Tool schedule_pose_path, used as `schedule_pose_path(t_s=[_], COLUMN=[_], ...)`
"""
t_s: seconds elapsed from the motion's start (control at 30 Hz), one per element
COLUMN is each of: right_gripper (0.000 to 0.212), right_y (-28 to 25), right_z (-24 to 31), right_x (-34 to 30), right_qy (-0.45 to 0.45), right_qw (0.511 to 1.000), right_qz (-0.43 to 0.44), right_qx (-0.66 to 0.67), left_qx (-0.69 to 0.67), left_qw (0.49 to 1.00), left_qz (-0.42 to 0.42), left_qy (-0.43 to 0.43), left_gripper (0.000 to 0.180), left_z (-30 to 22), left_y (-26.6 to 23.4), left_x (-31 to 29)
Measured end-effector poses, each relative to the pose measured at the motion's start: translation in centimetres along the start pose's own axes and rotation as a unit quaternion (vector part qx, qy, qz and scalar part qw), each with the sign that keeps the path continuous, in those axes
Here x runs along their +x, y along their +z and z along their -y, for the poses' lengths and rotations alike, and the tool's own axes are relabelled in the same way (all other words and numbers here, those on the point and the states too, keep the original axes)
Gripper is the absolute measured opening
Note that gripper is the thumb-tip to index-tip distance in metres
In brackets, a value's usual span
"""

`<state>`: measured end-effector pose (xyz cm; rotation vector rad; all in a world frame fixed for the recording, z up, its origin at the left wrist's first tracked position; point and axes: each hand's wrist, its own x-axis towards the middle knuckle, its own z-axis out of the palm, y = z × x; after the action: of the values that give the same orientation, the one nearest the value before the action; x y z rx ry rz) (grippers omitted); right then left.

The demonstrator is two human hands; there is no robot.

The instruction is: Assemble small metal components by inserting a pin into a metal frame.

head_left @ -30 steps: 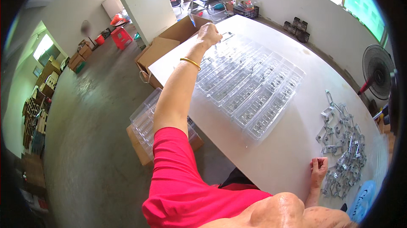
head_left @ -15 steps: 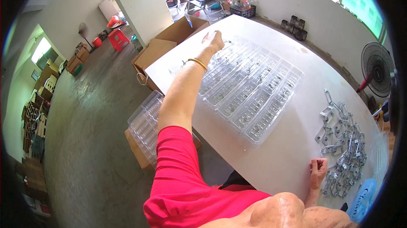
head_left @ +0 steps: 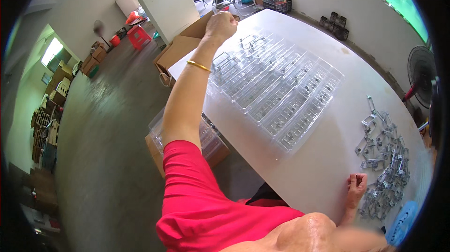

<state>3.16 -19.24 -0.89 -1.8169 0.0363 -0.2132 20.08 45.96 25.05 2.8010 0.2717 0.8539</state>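
Observation:
My left hand (head_left: 221, 26), a gold bangle on its wrist, is raised beyond the far left corner of the clear plastic tray (head_left: 286, 148). Its fingers are curled closed; whatever is in them is too small to make out. Long compartments divide the tray, with rows of small metal parts (head_left: 253, 42) lying in them. Over at the near right, my right hand (head_left: 357, 184) rests on the white table (head_left: 309, 177), fingers closed and their contents hidden. Right beside it spreads a loose pile of silvery metal brackets (head_left: 386, 172).
Below the table's left edge, another clear tray (head_left: 211, 139) lies on a cardboard box (head_left: 154, 156). An open carton (head_left: 180, 50) stands by the far left corner. A blue plastic object (head_left: 404, 221) lies at the near right. A black fan (head_left: 419, 74) stands beyond the right edge.
My left hand has moved up and left, away from the tray's far edge. The view has shifted slightly. My right hand stays beside the brackets.

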Motion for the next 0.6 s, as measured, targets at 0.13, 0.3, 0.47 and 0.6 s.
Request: schedule_pose_path(t_s=[0.13, 0.3, 0.47, 0.6], right_gripper=[0.018, 0.017, 0.014, 0.01], right_y=[0.1, -0.3, 0.8, 0.9], right_z=[0.2, 1.8, 2.0, 2.4], right_x=[-0.3, -0.9, 0.1, 0.2], right_qy=[0.009, 0.026, 0.046, 0.045], right_qw=[1.0, 1.0, 0.999, 0.999], right_qz=[0.002, 0.013, 0.007, 0.021], right_qx=[0.027, -0.012, -0.013, -0.01], left_qx=[-0.002, -0.042, -0.102, -0.141], left_qw=[1.0, 0.999, 0.983, 0.961], left_qz=[-0.028, -0.001, -0.022, 0.036], left_qy=[-0.013, -0.008, 0.152, 0.236], left_gripper=[0.023, 0.023, 0.017, 0.006], left_z=[1.8, -0.5, -8.4, -19.1], left_y=[-3.2, -3.9, -5.7, -8.9], left_x=[-3.2, -7.0, -11.2, -16.3])
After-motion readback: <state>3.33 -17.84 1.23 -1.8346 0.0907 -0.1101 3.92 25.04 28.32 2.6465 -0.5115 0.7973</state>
